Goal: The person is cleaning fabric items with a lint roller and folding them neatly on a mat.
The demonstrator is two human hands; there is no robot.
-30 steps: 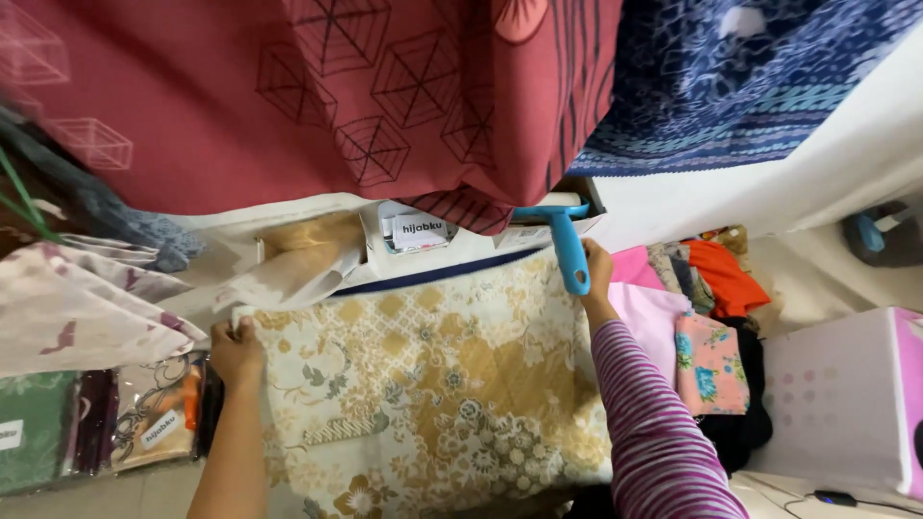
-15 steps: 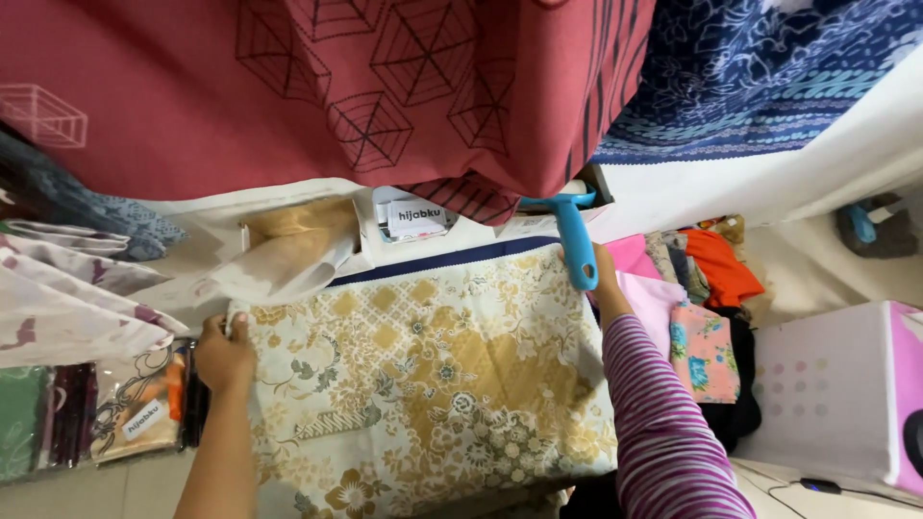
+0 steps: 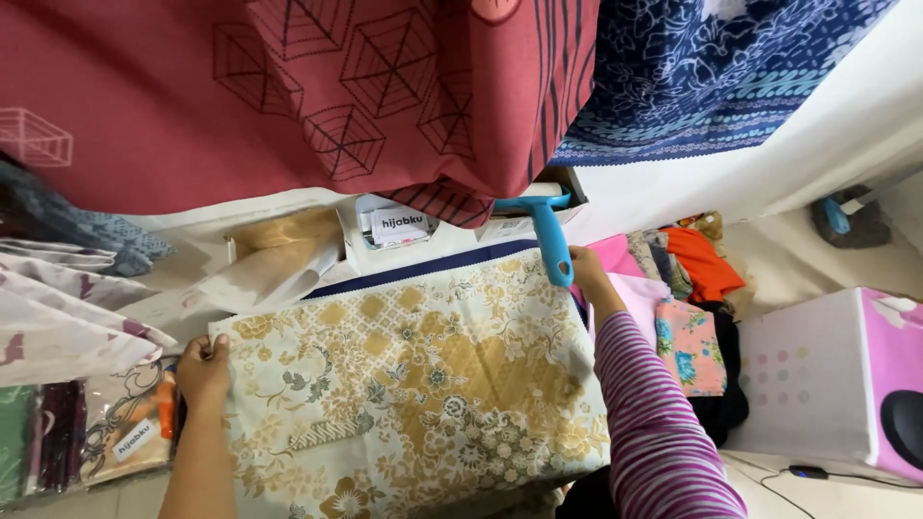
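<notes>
Beneath hanging red cloth (image 3: 288, 96), left hand (image 3: 204, 370) and right hand (image 3: 585, 274) grip the gold floral fabric (image 3: 413, 384) at opposite edges.

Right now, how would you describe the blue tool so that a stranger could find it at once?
Start at the big cream and gold floral cloth spread in the middle. At its far right corner, by the right hand, lies the blue tool: a plastic handle with a crossbar head under the hanging red fabric. Everything around it is soft cloth.
</notes>
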